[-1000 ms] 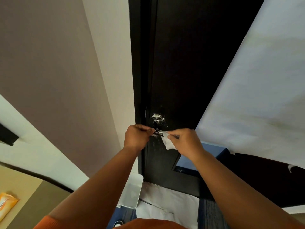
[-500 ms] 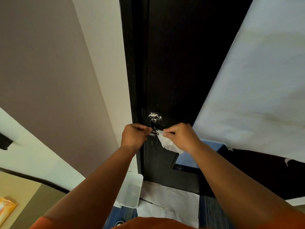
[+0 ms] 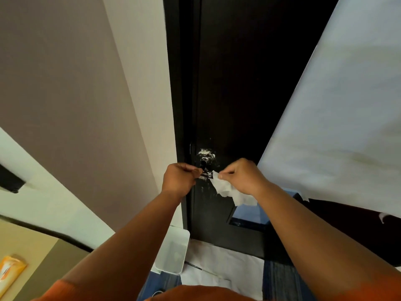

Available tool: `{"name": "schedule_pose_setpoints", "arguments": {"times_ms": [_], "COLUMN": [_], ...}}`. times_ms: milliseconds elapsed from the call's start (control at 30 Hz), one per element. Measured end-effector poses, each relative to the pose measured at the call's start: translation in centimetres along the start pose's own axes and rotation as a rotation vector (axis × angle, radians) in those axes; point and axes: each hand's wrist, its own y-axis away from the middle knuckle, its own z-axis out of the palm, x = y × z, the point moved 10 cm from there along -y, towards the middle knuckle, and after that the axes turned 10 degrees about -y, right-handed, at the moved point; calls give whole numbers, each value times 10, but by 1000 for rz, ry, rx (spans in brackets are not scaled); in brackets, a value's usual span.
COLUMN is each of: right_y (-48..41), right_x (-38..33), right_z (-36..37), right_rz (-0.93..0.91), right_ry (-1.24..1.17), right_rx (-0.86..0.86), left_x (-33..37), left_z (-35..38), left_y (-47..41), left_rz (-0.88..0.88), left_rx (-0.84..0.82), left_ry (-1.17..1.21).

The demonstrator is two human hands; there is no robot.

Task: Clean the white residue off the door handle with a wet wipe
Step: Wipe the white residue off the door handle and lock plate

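A dark door (image 3: 234, 88) carries a black lever handle (image 3: 205, 175) below a round rosette (image 3: 205, 157) smeared with white residue. My left hand (image 3: 179, 179) grips the handle's left end with curled fingers. My right hand (image 3: 240, 177) pinches a crumpled white wet wipe (image 3: 230, 192) against the handle's right end; most of the wipe hangs below my fingers. White specks also dot the door under the handle.
A white plastic bin (image 3: 173, 253) stands on the floor by the door frame, on white paper sheets (image 3: 219, 268). An orange wipes pack (image 3: 9, 270) lies at lower left. White paper (image 3: 338, 109) covers the surface at right. A blue box (image 3: 249, 213) sits below my right hand.
My right hand slid rightward along the handle with the wipe, and more of the wipe hangs loose below it. The view shifted slightly; my left hand stays on the handle.
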Motion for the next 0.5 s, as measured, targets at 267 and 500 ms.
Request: {"name": "schedule_pose_setpoints", "arguments": {"times_ms": [267,500], "right_y": [2,-4], "right_x": [13,13], "right_z": [-8,-10], "right_rz": [35,44], "right_ry": [1,54], "right_rx": [-53,-99], "left_x": [1,-1], "left_z": [0,2], "left_y": [3,1], "left_rz": [-2,-4], "left_rx": [-10,-16], "left_ry": [36,47]}}
